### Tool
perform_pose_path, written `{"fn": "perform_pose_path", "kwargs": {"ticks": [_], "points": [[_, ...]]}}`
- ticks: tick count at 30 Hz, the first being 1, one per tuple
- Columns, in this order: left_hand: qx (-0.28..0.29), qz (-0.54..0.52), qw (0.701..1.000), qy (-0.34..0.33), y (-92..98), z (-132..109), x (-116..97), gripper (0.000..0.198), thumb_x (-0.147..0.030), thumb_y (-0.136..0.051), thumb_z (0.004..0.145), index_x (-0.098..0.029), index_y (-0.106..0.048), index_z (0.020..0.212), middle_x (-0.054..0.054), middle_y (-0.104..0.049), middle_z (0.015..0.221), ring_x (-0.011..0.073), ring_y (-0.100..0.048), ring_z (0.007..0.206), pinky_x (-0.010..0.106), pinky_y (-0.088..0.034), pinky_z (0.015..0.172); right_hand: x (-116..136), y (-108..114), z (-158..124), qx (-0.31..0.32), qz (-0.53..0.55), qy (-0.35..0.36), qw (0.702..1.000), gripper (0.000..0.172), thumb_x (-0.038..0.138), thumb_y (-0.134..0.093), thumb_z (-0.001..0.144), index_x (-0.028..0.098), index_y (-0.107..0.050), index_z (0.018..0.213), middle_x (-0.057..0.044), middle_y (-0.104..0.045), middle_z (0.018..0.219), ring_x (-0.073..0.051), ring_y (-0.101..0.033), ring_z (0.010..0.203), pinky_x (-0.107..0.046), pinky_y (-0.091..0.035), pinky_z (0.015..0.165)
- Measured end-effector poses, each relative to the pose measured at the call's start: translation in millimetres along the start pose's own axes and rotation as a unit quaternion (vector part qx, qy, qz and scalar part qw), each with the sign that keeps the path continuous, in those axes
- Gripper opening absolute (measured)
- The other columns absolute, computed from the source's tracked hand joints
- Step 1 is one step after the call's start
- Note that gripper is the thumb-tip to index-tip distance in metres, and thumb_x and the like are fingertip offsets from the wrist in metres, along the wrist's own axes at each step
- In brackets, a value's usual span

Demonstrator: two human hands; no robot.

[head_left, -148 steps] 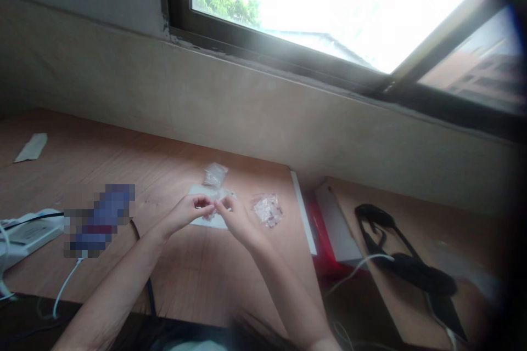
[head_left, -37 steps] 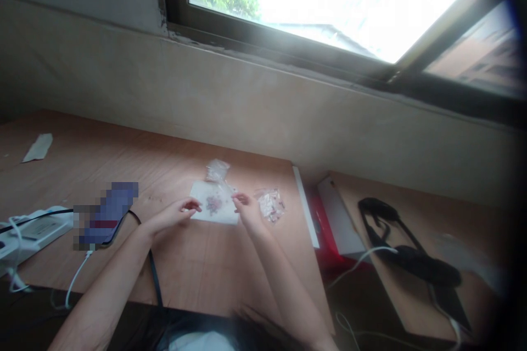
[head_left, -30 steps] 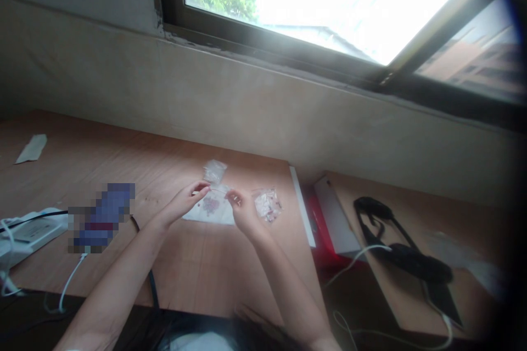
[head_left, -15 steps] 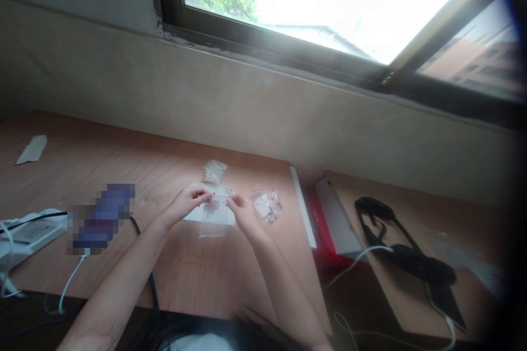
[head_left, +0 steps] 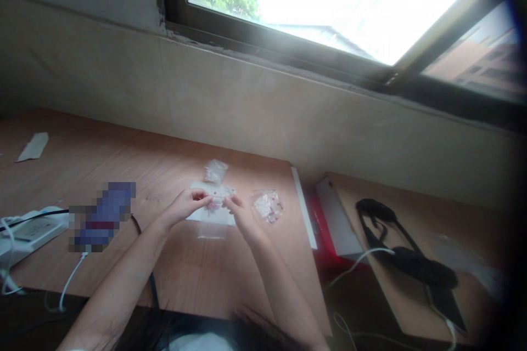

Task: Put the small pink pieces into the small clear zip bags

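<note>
Fingertips have drawn closer since half a second ago. Left hand [head_left: 186, 207] is pinched shut at the 9 o'clock edge of the white sheet [head_left: 219, 218]. Pink beads [head_left: 213, 205] lie mid-sheet. Right hand [head_left: 242, 215] is pinched shut at 3 o'clock, with the bead bag [head_left: 267, 207] further out.

Your table [head_left: 193, 269] is reddish-brown with a faint wood grain. Toward its far edge lies a white sheet [head_left: 208, 216] speckled with pink bits [head_left: 213, 206]. The pouch [head_left: 267, 207] nearer the right edge is clear, with pink and white pieces inside. At the left edge you have a white power strip [head_left: 28, 229], and a black cable [head_left: 152, 289] crosses the near edge. Past the right edge, a box [head_left: 335, 225] shows red under white.
</note>
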State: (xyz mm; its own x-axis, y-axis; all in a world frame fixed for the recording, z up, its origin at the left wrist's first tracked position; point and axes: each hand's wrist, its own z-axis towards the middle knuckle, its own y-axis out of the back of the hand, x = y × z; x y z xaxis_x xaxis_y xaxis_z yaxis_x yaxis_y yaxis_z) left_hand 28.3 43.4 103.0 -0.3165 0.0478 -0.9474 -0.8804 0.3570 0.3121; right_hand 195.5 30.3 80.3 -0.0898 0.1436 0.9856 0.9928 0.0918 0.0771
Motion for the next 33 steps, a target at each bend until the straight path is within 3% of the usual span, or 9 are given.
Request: {"fn": "perform_pose_path", "kwargs": {"ticks": [9,17,25,28,33], "points": [[0.025,-0.004,1.000,0.000,-2.0,-2.4,-3.0,0.025,-0.034,-0.048,0.073,-0.012,-0.057,0.065,0.001,-0.057,0.064,0.0134,-0.052,0.065,0.022,-0.040,0.061,-4.9,-3.6,2.2,-0.046,-0.037,0.024,0.998,0.014,0.027,-0.053,0.063,0.016,-0.047,0.056,0.003,-0.046,0.056,-0.010,-0.043,0.056,-0.022,-0.033,0.057],[0.062,-0.047,0.997,0.010,-9.8,-2.3,1.3,0.029,-0.039,-0.045,0.073,-0.013,-0.058,0.077,0.002,-0.057,0.075,0.0143,-0.051,0.071,0.023,-0.039,0.062,3.0,-7.4,-4.2,-0.001,0.021,-0.002,1.000,0.017,0.031,-0.053,0.063,0.016,-0.050,0.057,0.001,-0.051,0.058,-0.011,-0.046,0.057,-0.023,-0.035,0.057],[0.041,-0.023,0.999,-0.014,-10.1,-2.6,-2.6,0.027,-0.038,-0.046,0.073,-0.013,-0.056,0.069,0.001,-0.056,0.068,0.0145,-0.052,0.068,0.024,-0.040,0.063,-3.5,-10.6,0.6,0.023,0.066,0.013,0.997,0.021,0.036,-0.056,0.063,0.017,-0.049,0.060,0.002,-0.051,0.058,-0.010,-0.047,0.055,-0.022,-0.036,0.054],[0.041,-0.028,0.998,-0.027,-9.0,-2.5,4.7,0.029,-0.039,-0.044,0.074,-0.014,-0.056,0.070,0.001,-0.056,0.069,0.0141,-0.052,0.068,0.024,-0.040,0.063,-6.2,-7.9,3.3,0.000,0.052,0.020,0.998,0.021,0.034,-0.058,0.060,0.016,-0.048,0.057,0.002,-0.050,0.055,-0.010,-0.045,0.053,-0.022,-0.035,0.052],[-0.021,-0.023,0.999,-0.023,-4.3,-3.4,17.5,0.026,-0.037,-0.045,0.074,-0.014,-0.056,0.070,0.000,-0.056,0.066,0.0138,-0.052,0.067,0.023,-0.039,0.061,-6.9,-4.8,5.0,-0.042,0.042,0.005,0.998,0.021,0.030,-0.060,0.057,0.016,-0.046,0.052,0.004,-0.048,0.051,-0.008,-0.041,0.049,-0.021,-0.031,0.051]]}}
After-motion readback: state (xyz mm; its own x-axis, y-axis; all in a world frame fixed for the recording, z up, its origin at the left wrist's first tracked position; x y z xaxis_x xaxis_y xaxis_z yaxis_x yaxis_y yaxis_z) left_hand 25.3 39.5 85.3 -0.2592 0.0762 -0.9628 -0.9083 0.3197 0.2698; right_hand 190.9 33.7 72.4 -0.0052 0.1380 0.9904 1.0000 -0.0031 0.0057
